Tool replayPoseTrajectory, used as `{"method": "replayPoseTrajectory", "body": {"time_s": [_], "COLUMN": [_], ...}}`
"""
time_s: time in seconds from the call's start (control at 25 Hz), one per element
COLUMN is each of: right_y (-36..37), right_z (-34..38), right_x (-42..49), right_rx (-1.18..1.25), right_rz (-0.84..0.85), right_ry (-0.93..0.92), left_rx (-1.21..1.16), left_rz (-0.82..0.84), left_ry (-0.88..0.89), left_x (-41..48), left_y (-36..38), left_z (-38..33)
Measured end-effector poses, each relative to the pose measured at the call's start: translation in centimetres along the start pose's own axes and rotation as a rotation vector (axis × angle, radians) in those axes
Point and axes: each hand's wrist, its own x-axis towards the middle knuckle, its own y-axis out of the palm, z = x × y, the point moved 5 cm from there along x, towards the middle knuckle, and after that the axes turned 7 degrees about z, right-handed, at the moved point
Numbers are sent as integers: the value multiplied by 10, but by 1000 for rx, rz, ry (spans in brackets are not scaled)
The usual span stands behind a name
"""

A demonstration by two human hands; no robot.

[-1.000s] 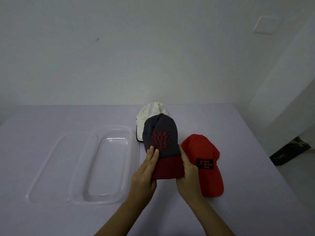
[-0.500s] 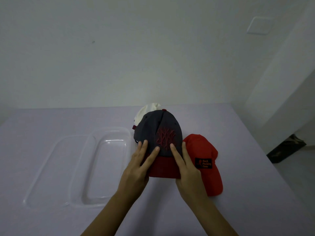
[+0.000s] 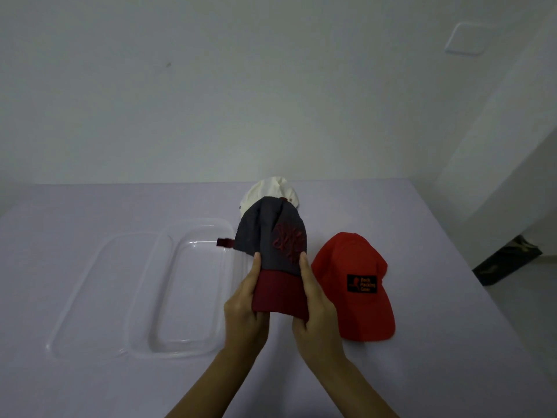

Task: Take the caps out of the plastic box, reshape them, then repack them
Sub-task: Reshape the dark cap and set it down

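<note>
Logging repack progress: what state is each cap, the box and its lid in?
Grey cap with dark red brim: brim gripped by left hand and right hand
Red cap with black patch: lying on table
White cap: lying behind grey cap
Clear plastic box: open, no caps inside
Clear flat lid: off, beside box

Lid (image 3: 99, 297) L of box (image 3: 180, 354), caps (image 3: 346, 260) R

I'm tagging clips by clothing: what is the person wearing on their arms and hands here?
Nothing that shows. The left hand and right hand have no gloves, and there is no watch or bracelet at either wrist. Both forearms are uncovered down to the frame's lower edge, so no sleeve appears.
</note>
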Motion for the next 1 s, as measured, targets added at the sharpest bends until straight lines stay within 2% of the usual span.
{"method": "replayPoseTrajectory", "body": {"time_s": [0.24,0.36,0.44,0.52,0.6,0.64,0.72,0.76,0.84,0.92,1.0], "right_y": [-12,-35,-36,-30,-30,-32,-36,-36,-34,-29,-28], "right_z": [10,-4,-12,-12,-11,-11,-9,-6,0,3,2], "right_x": [8,9,8,5,3,3,1,0,-1,-4,-8], "right_rx": [-80,-296,-388,-436,-439,-417,-369,-348,-327,-332,-348], "right_rz": [-38,-87,-44,-11,-8,-7,-11,-13,12,69,95], "right_ry": [6,-72,-90,-126,-170,-178,-197,-216,-250,-270,-279], "left_rx": [22,152,213,132,55,85,119,12,-440,-763,-835], "left_rz": [-30,137,334,544,686,711,580,496,451,588,706], "left_ry": [25,127,138,46,-42,-89,-210,-328,-601,-722,-718], "left_x": [5,4,4,9,23,33,59,71,82,88,89], "left_y": [-9,-13,-12,-10,-13,-16,-25,-29,-28,-19,-17], "left_z": [0,11,23,31,34,36,43,44,43,33,20]}}
